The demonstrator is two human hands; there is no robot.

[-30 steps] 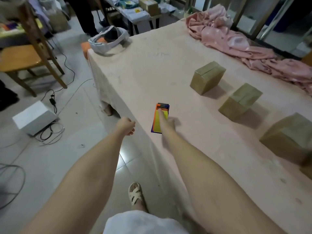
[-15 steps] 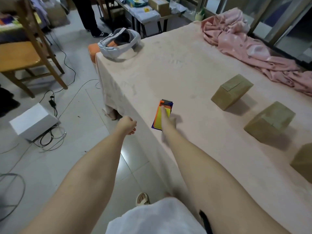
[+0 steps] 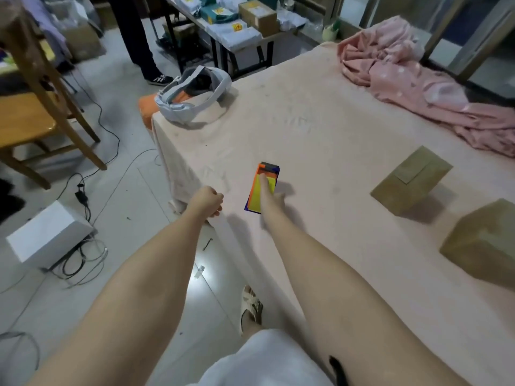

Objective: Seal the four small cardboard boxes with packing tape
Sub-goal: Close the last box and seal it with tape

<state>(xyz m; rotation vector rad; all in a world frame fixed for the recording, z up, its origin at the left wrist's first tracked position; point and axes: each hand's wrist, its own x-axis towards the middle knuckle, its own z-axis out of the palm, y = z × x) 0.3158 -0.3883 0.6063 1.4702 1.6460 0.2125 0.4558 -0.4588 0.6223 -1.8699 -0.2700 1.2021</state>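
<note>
We note the right hand point(image 3: 271, 197) pressing a straight finger on the coloured block point(image 3: 262, 188); left hand point(image 3: 207, 201) curled, holding nothing. Near the desk point(image 3: 306, 129) edge, it may slide off.

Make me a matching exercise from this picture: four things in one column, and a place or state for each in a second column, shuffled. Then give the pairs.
Things
1. right hand
2. left hand
3. pink cloth
4. grey bag

Places or states
A. bunched along the table's far right side
B. curled at the table's near edge, holding nothing visible
C. at the table's far left corner
D. finger laid on the colourful flat object

Pairs: 1-D, 2-B, 3-A, 4-C
</note>
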